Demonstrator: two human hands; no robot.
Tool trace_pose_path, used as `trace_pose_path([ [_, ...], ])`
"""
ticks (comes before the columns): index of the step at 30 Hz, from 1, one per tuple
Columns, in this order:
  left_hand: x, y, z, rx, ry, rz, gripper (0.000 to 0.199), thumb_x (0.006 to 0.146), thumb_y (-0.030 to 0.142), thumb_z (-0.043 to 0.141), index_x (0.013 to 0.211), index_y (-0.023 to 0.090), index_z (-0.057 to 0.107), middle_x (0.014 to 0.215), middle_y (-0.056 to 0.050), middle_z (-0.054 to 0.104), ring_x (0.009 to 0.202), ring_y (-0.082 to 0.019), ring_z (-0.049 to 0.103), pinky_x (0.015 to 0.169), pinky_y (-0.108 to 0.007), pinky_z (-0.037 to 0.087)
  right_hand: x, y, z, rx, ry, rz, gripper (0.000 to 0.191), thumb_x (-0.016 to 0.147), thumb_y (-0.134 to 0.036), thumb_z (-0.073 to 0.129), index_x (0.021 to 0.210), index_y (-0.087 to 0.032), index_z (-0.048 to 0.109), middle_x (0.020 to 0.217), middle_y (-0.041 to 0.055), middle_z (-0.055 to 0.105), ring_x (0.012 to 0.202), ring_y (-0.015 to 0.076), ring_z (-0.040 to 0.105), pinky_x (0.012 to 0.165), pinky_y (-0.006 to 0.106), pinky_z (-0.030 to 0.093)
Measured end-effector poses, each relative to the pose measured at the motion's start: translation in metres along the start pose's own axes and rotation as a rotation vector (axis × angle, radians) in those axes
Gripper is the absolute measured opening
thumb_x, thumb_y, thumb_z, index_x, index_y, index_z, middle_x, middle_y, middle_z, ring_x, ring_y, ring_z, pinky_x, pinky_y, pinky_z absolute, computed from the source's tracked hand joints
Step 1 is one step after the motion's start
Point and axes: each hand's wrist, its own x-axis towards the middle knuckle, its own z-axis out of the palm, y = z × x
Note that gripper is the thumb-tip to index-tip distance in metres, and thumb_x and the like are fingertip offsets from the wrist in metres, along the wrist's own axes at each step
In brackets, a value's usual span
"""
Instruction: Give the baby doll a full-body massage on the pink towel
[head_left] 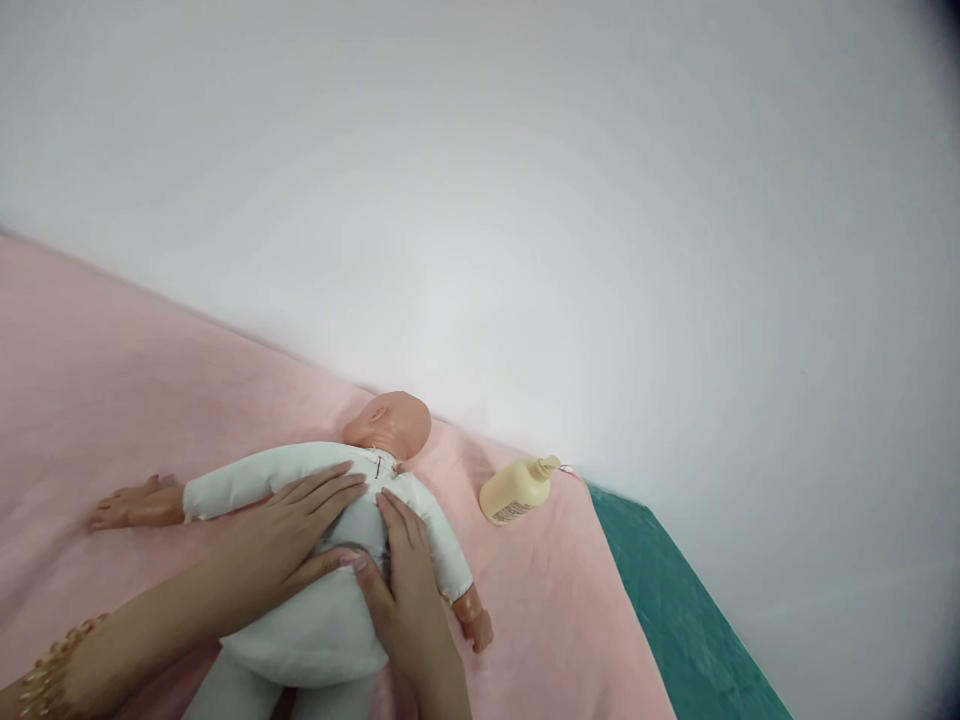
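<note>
Fingers slightly apart, the left hand (296,525) and right hand (411,580) rest on a white-cloth, plastic-headed doll (307,635); beneath them, its torso seems soft, light, best held by both sides.

open pink cloth (551,620) right of doll (307,640), bottle (516,492) blocking upper side

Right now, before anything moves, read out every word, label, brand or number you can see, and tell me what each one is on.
Cream pump bottle: several lines of dark print, too small and blurred to read.
Doll: no readable text, only a short dark line below the neck.
No other text shows.
</note>
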Motion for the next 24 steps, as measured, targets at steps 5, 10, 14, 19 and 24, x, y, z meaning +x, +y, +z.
trace_pose_path([
  [5, 0.0017, 0.0007, -0.0018, 0.007, 0.021, 0.028, 0.065, 0.100, 0.057, 0.048, 0.154, 0.022, 0.041, 0.153, -0.007, 0.051, 0.139, -0.027, 0.048, 0.113, -0.041, 0.042, 0.0005, 0.0009, 0.0011, 0.010, -0.015, 0.039, 0.061, 0.099, -0.040, 0.054, 0.153, -0.014, 0.041, 0.160, 0.0129, 0.039, 0.150, 0.0251, 0.034, 0.125, 0.047, 0.030],
  [10, 0.0018, 0.0001, -0.0013, 0.044, 0.035, 0.052, 0.065, 0.101, 0.057, 0.046, 0.154, 0.021, 0.040, 0.153, -0.006, 0.051, 0.139, -0.027, 0.048, 0.112, -0.041, 0.043, 0.0014, 0.0017, 0.0017, 0.013, -0.001, 0.023, 0.057, 0.099, -0.036, 0.054, 0.152, -0.015, 0.044, 0.157, 0.0124, 0.044, 0.148, 0.0243, 0.038, 0.124, 0.046, 0.032],
  [14, 0.0025, 0.0008, -0.0021, 0.035, 0.002, 0.030, 0.063, 0.100, 0.057, 0.046, 0.152, 0.023, 0.043, 0.152, -0.004, 0.052, 0.138, -0.028, 0.050, 0.111, -0.041, 0.044, 0.0011, 0.0011, 0.0016, 0.003, 0.043, -0.015, 0.054, 0.098, -0.034, 0.057, 0.148, -0.017, 0.049, 0.153, 0.0120, 0.049, 0.144, 0.0259, 0.044, 0.121, 0.047, 0.038],
  [19, 0.0026, 0.0002, -0.0020, 0.021, -0.012, 0.020, 0.063, 0.099, 0.057, 0.050, 0.151, 0.023, 0.045, 0.151, -0.005, 0.053, 0.138, -0.028, 0.049, 0.112, -0.042, 0.044, 0.0008, 0.0008, 0.0016, -0.008, 0.034, -0.004, 0.054, 0.098, -0.035, 0.058, 0.148, -0.019, 0.049, 0.154, 0.0118, 0.049, 0.144, 0.0263, 0.044, 0.121, 0.048, 0.038],
  [24, 0.0022, 0.0004, -0.0019, 0.015, -0.012, 0.017, 0.064, 0.098, 0.058, 0.052, 0.152, 0.023, 0.045, 0.151, -0.006, 0.053, 0.139, -0.027, 0.049, 0.112, -0.041, 0.042, 0.0010, 0.0026, 0.0029, -0.012, 0.037, -0.004, 0.055, 0.097, -0.034, 0.058, 0.149, -0.019, 0.048, 0.154, 0.0116, 0.048, 0.145, 0.0256, 0.043, 0.121, 0.047, 0.037],
])
